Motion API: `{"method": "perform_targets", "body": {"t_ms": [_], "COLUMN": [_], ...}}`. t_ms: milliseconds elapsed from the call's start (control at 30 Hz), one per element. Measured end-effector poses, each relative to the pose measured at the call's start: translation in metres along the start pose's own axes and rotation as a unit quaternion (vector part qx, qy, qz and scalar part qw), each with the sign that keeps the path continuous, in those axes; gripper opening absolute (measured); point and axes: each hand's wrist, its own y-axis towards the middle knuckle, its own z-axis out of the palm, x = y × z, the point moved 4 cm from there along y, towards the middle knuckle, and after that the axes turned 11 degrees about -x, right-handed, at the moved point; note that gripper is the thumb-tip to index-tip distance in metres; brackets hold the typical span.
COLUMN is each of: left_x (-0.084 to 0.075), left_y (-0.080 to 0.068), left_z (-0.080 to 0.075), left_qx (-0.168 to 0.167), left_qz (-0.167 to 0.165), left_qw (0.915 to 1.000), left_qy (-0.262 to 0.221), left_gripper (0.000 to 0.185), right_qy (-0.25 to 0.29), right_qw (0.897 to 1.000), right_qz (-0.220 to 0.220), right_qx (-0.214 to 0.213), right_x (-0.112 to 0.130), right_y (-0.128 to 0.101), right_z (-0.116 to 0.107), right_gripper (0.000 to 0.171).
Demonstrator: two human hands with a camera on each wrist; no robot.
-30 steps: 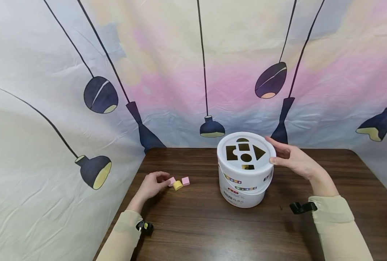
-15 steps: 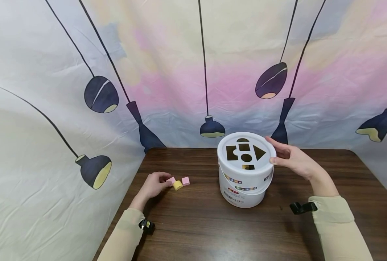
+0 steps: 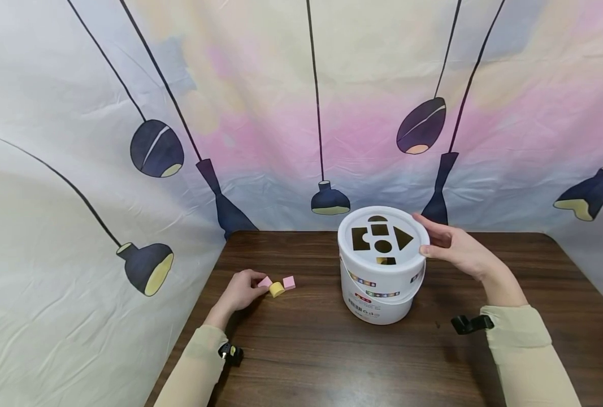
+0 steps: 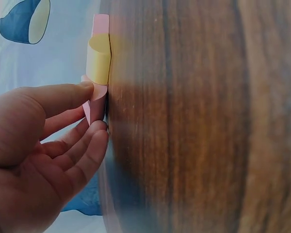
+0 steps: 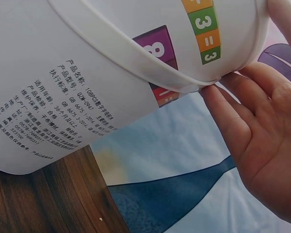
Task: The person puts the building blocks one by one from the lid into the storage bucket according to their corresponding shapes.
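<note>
In the head view, my left hand (image 3: 241,291) is low over the table's left side, its thumb and fingers pinching a small pink block (image 3: 265,282). Touching that block is a yellow rounded block (image 3: 277,289), and a second pink block (image 3: 289,282) lies just to its right. The left wrist view shows my thumb against the near pink block (image 4: 98,108), with fingertips beside it. My right hand (image 3: 459,249) grips the rim of a white bucket (image 3: 377,305) from the right. Its lid (image 3: 369,263) has several shaped holes. The right wrist view shows fingers under the bucket's rim.
All of this stands on a dark wooden table (image 3: 301,350). A cloth backdrop (image 3: 260,113) with painted lamps hangs behind the table. A white handle (image 5: 121,53) runs across the bucket's side.
My left hand has shifted slightly right and closer around the left pink block, which has turned and moved a little left. My right hand and the bucket stay as they were.
</note>
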Motion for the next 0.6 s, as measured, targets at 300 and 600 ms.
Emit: {"method": "perform_targets", "body": {"t_ms": [300, 600], "left_x": [0.0041, 0.0063], "left_y": [-0.0005, -0.0014], "left_z": [0.0003, 0.0015], "left_qx": [-0.018, -0.028], "left_qz": [-0.020, -0.021], "left_qw": [0.9989, 0.9980], "left_qy": [-0.038, -0.052], "left_gripper": [0.027, 0.021], "right_qy": [0.005, 0.000], "right_qw": [1.000, 1.000], "right_qz": [-0.004, -0.003], "right_qx": [0.000, 0.001], "right_x": [-0.0001, -0.0009], "right_y": [0.0005, 0.0003], "right_z": [0.0003, 0.0002], "right_gripper": [0.077, 0.077]}}
